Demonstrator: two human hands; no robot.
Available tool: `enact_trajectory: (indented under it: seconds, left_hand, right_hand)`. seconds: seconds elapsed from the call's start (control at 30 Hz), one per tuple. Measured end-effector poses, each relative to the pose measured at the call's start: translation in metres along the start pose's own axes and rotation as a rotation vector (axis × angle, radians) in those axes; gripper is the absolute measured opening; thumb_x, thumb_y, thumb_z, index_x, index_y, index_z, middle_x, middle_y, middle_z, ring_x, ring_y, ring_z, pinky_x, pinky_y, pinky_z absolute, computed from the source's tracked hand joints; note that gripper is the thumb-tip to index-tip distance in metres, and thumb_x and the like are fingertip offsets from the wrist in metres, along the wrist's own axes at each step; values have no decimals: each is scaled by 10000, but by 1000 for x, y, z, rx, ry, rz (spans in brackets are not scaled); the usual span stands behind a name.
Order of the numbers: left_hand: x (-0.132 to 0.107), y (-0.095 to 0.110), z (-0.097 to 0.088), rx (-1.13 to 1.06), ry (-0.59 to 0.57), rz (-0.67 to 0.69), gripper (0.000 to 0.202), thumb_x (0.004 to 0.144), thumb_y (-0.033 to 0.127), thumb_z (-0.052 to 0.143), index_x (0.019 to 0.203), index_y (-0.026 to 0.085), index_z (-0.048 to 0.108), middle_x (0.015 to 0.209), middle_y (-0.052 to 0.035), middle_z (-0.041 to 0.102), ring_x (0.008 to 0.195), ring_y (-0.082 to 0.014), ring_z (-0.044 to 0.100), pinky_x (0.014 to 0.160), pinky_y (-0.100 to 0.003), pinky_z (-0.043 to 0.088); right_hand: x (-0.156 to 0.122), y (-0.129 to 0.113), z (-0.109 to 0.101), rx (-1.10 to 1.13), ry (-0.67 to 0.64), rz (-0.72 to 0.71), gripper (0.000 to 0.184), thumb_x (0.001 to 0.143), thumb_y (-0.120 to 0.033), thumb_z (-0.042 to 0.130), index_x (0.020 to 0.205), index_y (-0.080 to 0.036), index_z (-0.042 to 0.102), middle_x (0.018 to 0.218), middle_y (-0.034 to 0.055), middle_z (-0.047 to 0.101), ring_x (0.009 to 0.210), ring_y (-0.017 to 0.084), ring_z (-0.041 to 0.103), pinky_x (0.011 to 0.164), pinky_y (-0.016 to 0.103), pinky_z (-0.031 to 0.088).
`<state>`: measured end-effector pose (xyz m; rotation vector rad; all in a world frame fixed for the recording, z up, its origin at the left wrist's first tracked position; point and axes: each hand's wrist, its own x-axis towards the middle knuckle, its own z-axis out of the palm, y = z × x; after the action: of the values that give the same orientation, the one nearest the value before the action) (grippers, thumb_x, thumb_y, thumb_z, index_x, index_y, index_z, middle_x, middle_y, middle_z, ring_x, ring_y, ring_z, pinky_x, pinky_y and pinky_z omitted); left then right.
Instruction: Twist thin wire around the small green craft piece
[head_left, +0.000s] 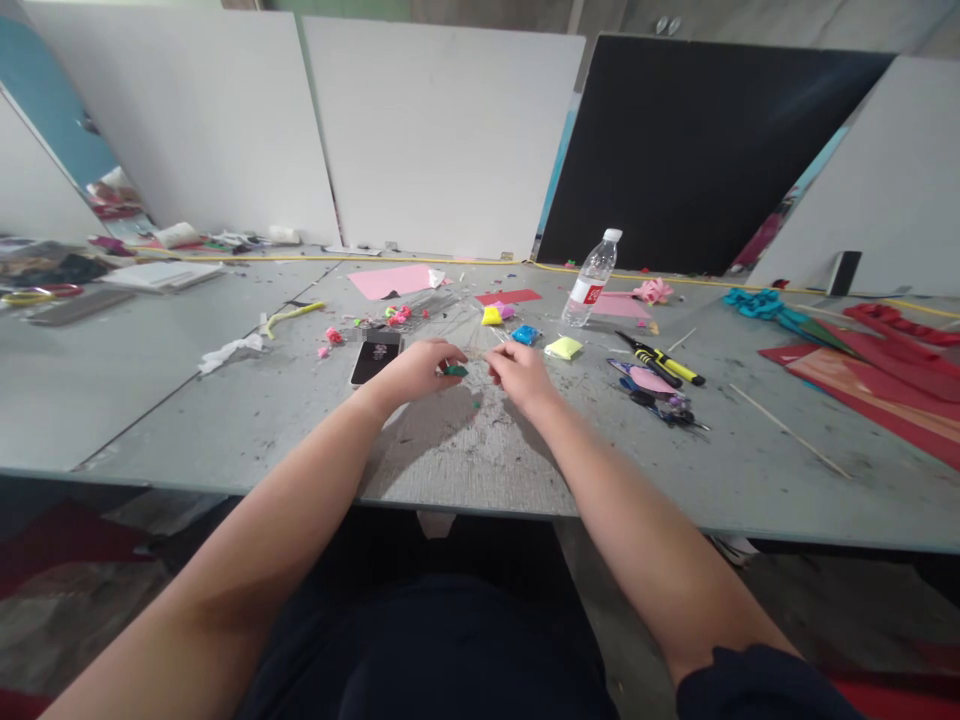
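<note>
Both my hands are over the middle of the table, close to each other. My left hand [421, 368] has its fingers curled around a small dark green lump [454, 370] that looks like modelling clay. Just to the right, my right hand [520, 372] is closed in a pinch; a thin, pale strand seems to show at its fingertips, too small to name. A green crumb [476, 405] lies on the table below the hands. Beyond them are a yellow packet [491, 316], a blue packet [526, 335] and a pale yellow packet [564, 348].
A phone [376, 360] lies beside my left hand. A water bottle [592, 280] stands at the back. To the right are yellow-black pliers [660, 362], a thin stick [791, 432] and red sheets [870, 385]. Pink paper [394, 281] and boards [442, 140] are behind.
</note>
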<state>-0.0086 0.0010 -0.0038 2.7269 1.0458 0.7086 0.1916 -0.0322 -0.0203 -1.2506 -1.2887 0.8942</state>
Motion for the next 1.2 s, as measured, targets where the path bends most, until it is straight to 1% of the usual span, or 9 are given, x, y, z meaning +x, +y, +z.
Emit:
enact_trajectory:
  seconds: [0.07,0.2,0.37,0.53,0.63,0.77,0.87,1.07,1.2]
  left_hand:
    - [0,2,1,-41,85,22,229,838,230,705,1054,171,753,936,-74,714,748,-159,631,716,-276,496]
    - [1,6,1,-61,158,44,142,810,188,704,944,158,740,911,-70,686,751,-160,621,716,-284,503]
    - [1,9,0,-75,208,61,95,784,159,697,876,160,724,847,-47,657,731,-152,594,705,-283,490]
    - [1,11,2,-116,203,77,73,790,152,691,839,164,743,805,-31,624,687,-131,565,668,-271,465]
    - [1,12,2,-191,186,23,78,790,191,713,849,170,760,782,-25,618,688,-132,561,643,-268,453]
    - [0,13,2,-448,56,-118,308,772,277,774,1056,157,780,724,-5,628,643,-123,552,593,-261,435]
    - [-1,13,2,-557,-4,-147,380,790,276,760,1152,162,772,700,3,654,608,-112,549,577,-258,431]
    - [1,15,6,-529,56,-195,271,794,308,759,1014,153,790,741,-18,724,643,-121,596,578,-246,442]
    - [1,13,7,-546,91,-260,140,786,273,757,846,148,744,696,-20,715,597,-108,593,540,-225,424]
  right_hand:
    - [1,3,1,-49,-59,-17,174,794,-314,661,655,-210,651,587,-29,633,516,118,542,500,237,389]
    - [-1,4,3,-22,-172,-57,167,830,-330,663,734,-195,687,648,-11,681,535,113,570,510,232,404]
    - [-3,1,5,-23,-158,-71,47,789,-225,677,753,-197,666,595,-40,644,539,114,568,531,231,411]
    - [-3,1,4,-34,-224,-118,64,793,-223,667,734,-198,666,604,-35,652,542,115,571,552,239,423]
    - [-3,1,2,-78,-216,-142,96,798,-210,652,703,-205,646,567,-39,629,529,121,561,544,242,410]
    - [-2,2,0,-108,-153,-119,103,833,-233,621,732,-217,630,530,-50,596,496,129,536,507,243,384]
    - [-1,3,0,-82,-134,-89,110,834,-250,617,728,-221,617,548,-44,605,498,127,545,496,240,389]
    - [-1,3,1,-16,-179,-91,67,783,-243,608,724,-222,633,606,-44,632,537,125,584,512,242,399]
    - [-5,0,1,-44,-252,-155,45,747,-210,616,744,-218,660,629,-39,643,587,132,585,554,249,408]
